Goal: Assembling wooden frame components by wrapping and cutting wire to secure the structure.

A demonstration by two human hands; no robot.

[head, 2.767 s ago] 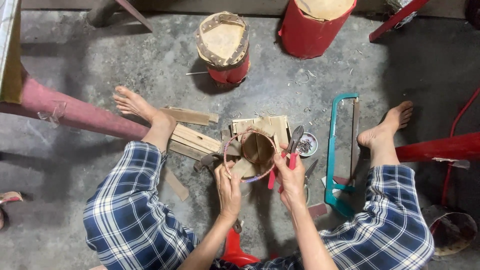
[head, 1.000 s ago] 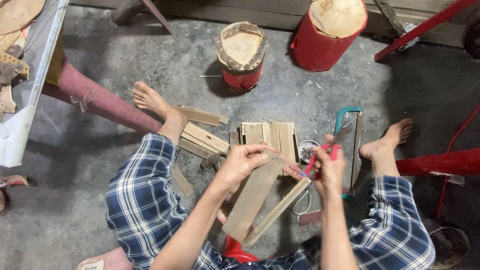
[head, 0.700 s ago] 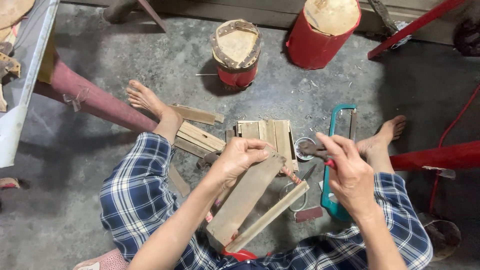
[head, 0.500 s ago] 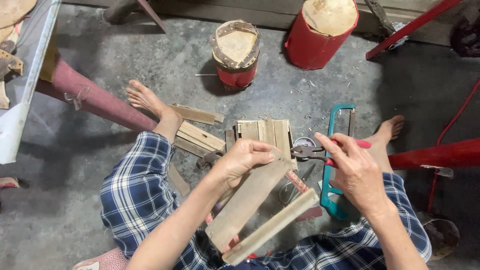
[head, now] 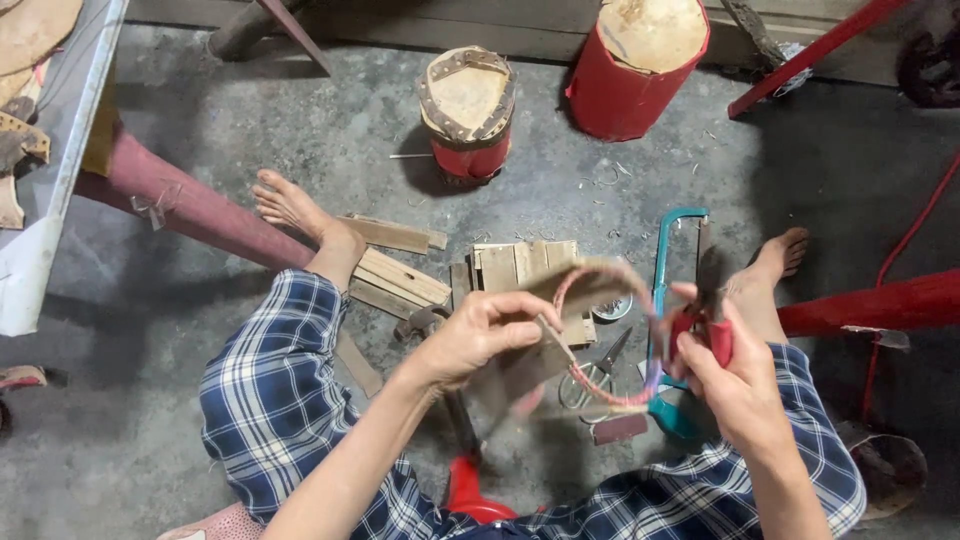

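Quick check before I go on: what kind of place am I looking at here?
Probably a small craft workshop with work done on the ground: a bare concrete floor, cut wooden slats, a teal-framed hacksaw and scissors lying there, and two red drum-shaped pieces nearby.

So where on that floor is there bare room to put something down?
Bare concrete floor lies left of the small red drum, and again between it and the wooden slats. Between the feet it is crowded: slats, scissors, teal hacksaw.
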